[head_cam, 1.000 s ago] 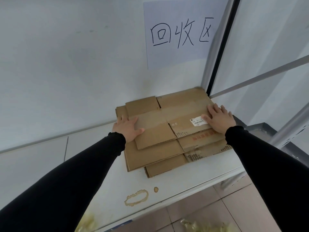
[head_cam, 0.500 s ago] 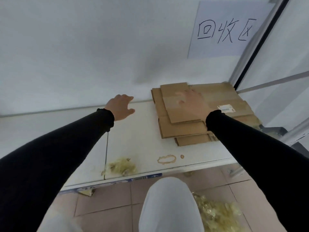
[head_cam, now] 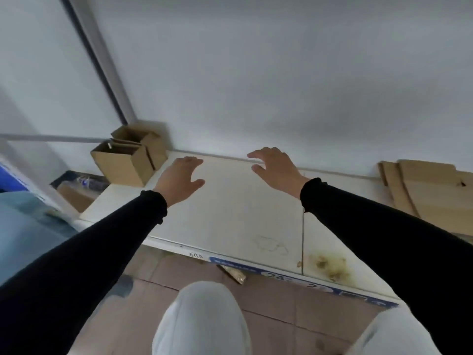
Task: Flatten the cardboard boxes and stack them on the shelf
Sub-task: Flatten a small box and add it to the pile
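both hands, left grip (head_cam: 180,180) and right grip (head_cam: 275,166), loose and empty; flattened stack (head_cam: 430,198) cut off at right.

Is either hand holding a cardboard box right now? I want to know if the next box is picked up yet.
No: the left hand and right hand hover open above the shelf, apart from the upright boxes.

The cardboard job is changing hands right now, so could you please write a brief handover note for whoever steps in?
Left hand: open, holding nothing, above the shelf.
Right hand: open, holding nothing, also above the shelf.
Done: a stack of flattened cardboard lies at the shelf's right end.
Left: two upright open cardboard boxes stand at the shelf's left end, not yet flattened. Both hands point that way; likely next is taking one, flattening it and adding it to the stack.
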A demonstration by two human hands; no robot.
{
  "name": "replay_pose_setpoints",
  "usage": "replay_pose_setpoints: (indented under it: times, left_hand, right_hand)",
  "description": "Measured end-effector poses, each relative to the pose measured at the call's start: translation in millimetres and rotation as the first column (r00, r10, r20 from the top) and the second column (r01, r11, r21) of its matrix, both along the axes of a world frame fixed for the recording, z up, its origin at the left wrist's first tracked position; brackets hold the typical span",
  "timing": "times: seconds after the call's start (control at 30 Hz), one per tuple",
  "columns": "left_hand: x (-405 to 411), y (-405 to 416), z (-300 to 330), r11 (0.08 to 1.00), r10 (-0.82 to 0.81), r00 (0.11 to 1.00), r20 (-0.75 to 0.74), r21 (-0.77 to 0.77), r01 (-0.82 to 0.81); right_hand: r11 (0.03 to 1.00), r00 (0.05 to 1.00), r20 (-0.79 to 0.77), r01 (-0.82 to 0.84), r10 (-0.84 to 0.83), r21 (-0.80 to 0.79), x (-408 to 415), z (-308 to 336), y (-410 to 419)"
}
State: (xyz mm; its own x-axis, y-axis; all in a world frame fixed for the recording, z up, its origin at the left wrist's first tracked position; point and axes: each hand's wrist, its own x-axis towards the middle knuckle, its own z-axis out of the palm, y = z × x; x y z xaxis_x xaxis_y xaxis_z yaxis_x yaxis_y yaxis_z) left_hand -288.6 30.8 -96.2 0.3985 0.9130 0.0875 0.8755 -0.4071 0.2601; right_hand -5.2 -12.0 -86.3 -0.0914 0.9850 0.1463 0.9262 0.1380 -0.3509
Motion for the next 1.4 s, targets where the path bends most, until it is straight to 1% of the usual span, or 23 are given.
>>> replay_pose_setpoints:
  times: [0.13, 0.3, 0.4, 0.5, 0.57, 0.63, 0.67, 0.73, 0.77, 0.83, 0.9, 0.97, 1.03, 1.1, 1.2, 1.27, 1.33, 1.37, 1.4]
  left_hand:
    - [-85.3, 18.5, -0.8, 0.992, 0.117, 0.992, 0.055, 0.03, -0.119]
    - [-176.3, 53.1, -8.0, 0.96, 0.268, 0.963, 0.025, 0.077, -0.27]
    - [-215.1, 84.0, -15.8, 0.925, 0.363, 0.931, 0.025, 0.108, -0.364]
    - [-238.2, 114.0, -19.2, 0.894, 0.441, 0.897, 0.025, 0.07, -0.442]
    - [-249.5, 133.5, -22.5, 0.892, 0.453, 0.892, -0.002, 0.002, -0.453]
    - [-255.8, 148.3, -27.6, 0.896, 0.44, 0.898, -0.023, -0.06, -0.441]
    - [-256.0, 152.5, -30.2, 0.9, 0.428, 0.904, -0.021, -0.077, -0.428]
    - [-254.5, 156.2, -35.0, 0.911, 0.409, 0.912, 0.02, -0.064, -0.407]
    - [-253.3, 155.5, -37.0, 0.914, 0.406, 0.912, 0.049, -0.04, -0.405]
    - [-249.3, 149.6, -38.9, 0.918, 0.389, 0.917, 0.091, 0.04, -0.394]
    - [-239.5, 136.0, -37.6, 0.937, 0.316, 0.943, 0.105, 0.121, -0.328]
    - [-222.3, 116.8, -32.2, 0.95, 0.25, 0.967, 0.052, 0.182, -0.255]
    - [-196.8, 94.6, -25.7, 0.963, 0.178, 0.984, 0.018, 0.201, -0.178]
    - [-166.2, 71.7, -19.3, 0.986, 0.056, 0.997, 0.061, 0.157, -0.065]
    - [-106.4, 36.4, -5.2, 0.991, -0.13, 0.98, 0.152, 0.033, 0.127]
    - [-57.7, 13.4, 7.2, 0.966, -0.228, 0.948, 0.223, -0.07, 0.249]
    - [-5.8, -12.6, 19.1, 0.922, -0.253, 0.906, 0.339, -0.201, 0.332]
    - [19.0, -24.5, 23.2, 0.911, -0.228, 0.898, 0.376, -0.243, 0.333]
    - [43.2, -36.5, 27.1, 0.914, -0.201, 0.897, 0.394, -0.253, 0.316]
  right_hand:
    - [0.996, 0.991, -0.106, -0.087, 0.087, 0.003, -94.8, -8.4, 43.8]
    - [0.981, 0.965, -0.182, -0.194, 0.188, -0.016, -197.4, -15.0, 88.7]
    - [0.969, 0.955, -0.165, -0.248, 0.245, 0.002, -249.6, -16.7, 115.2]
    - [0.946, 0.931, -0.201, -0.32, 0.305, -0.048, -292.7, -19.1, 138.6]
    - [0.93, 0.928, -0.172, -0.352, 0.331, -0.105, -314.1, -21.4, 152.0]
    - [0.919, 0.936, -0.073, -0.353, 0.346, -0.173, -327.7, -23.3, 161.6]
    - [0.911, 0.934, -0.044, -0.354, 0.353, -0.212, -331.1, -24.6, 164.9]
    - [0.897, 0.936, -0.054, -0.35, 0.349, -0.269, -332.9, -28.0, 169.1]
    - [0.907, 0.939, -0.064, -0.342, 0.337, -0.246, -332.2, -30.6, 170.0]
    - [0.943, 0.951, -0.055, -0.309, 0.304, -0.127, -327.7, -37.5, 168.5]
    - [0.953, 0.953, -0.028, -0.304, 0.303, -0.02, -316.0, -44.3, 160.4]
    - [0.953, 0.954, -0.019, -0.299, 0.3, 0.043, -296.1, -47.5, 144.5]
    - [0.959, 0.959, -0.085, -0.262, 0.271, 0.106, -265.3, -43.1, 124.8]
    - [0.965, 0.953, -0.174, -0.226, 0.246, 0.131, -222.2, -32.7, 103.2]
    - [0.978, 0.919, -0.336, -0.209, 0.205, 0.022, -137.9, -14.6, 69.1]
    - [0.983, 0.905, -0.402, -0.176, 0.139, -0.057, -79.7, -6.6, 45.4]
    - [0.985, 0.887, -0.46, -0.12, 0.048, -0.128, -30.1, -5.1, 22.7]
    - [0.983, 0.873, -0.488, -0.089, 0.001, -0.158, -9.5, -4.6, 11.5]
    - [0.982, 0.852, -0.521, -0.057, -0.046, -0.181, 8.5, -5.6, 0.8]
